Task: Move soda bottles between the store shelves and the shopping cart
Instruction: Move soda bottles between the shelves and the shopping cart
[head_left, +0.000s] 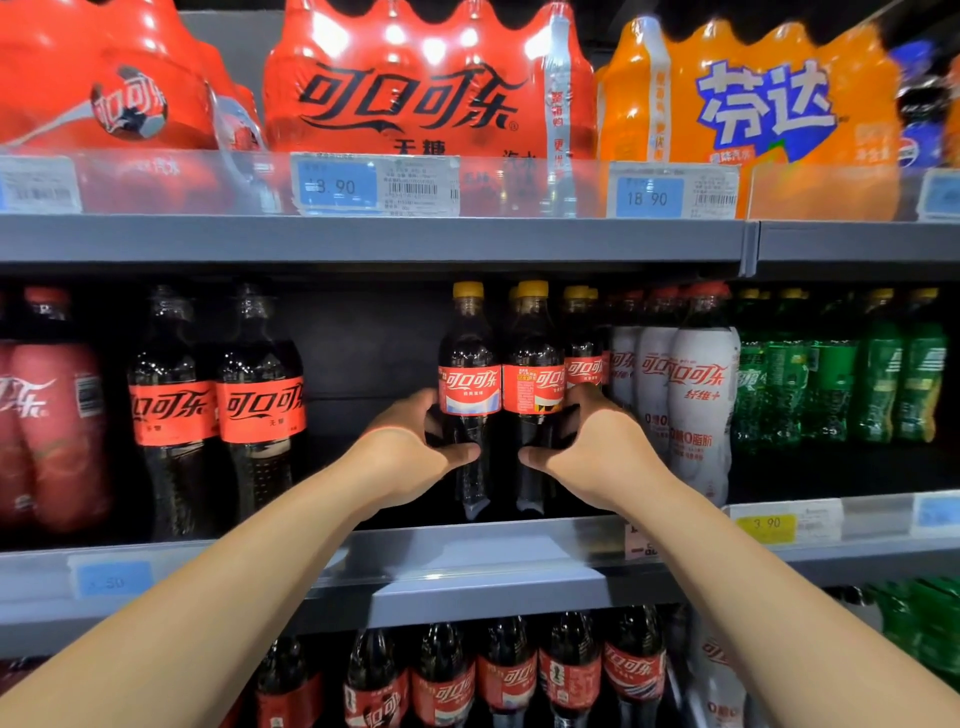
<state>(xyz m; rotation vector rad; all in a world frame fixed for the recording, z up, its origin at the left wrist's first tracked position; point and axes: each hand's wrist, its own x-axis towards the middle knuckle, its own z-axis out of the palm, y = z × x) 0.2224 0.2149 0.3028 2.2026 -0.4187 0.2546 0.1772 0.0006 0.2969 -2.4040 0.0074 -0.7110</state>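
Yellow-capped left bottle (470, 387): left hand (410, 447) grips | right bottle (534, 387): right hand (597, 447) grips

You have one view, from the camera on your head, facing the store shelves (374, 239) squarely and from close up. Your left hand (410, 441) and right hand (597, 447) sit mid-frame, each gripping one of two yellow-capped bottles (470, 389). One shelf row shows above the hands, another below. The wide lens bends the edges.
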